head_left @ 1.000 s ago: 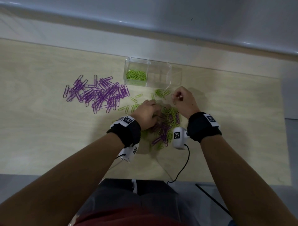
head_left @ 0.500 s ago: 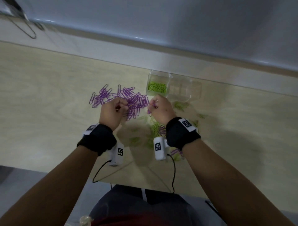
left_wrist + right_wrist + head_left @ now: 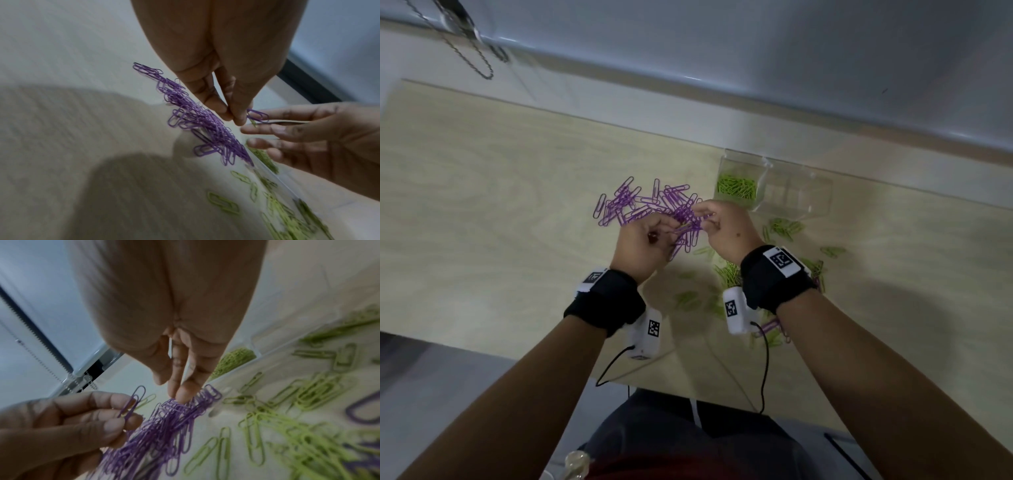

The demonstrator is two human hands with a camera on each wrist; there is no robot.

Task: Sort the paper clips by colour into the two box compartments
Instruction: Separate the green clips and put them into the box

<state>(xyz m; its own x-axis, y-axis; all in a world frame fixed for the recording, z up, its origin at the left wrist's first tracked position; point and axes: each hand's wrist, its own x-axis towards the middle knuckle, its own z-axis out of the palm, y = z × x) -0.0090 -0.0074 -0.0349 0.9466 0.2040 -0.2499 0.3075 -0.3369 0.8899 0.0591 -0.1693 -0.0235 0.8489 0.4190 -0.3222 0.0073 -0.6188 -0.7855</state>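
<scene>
Here, left hand (image 3: 645, 241) pinches purple clip (image 3: 131, 404) beside purple pile (image 3: 650, 205).

Pale wood surface (image 3: 482, 205), white ledge (image 3: 619, 113) behind it. Beaded chain (image 3: 465, 54) hangs top left. Black cables (image 3: 766, 370) trail off near edge.

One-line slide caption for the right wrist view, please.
Left hand pinches a purple clip while right hand fingertips touch the purple clip pile; green clips scattered alongside.
</scene>
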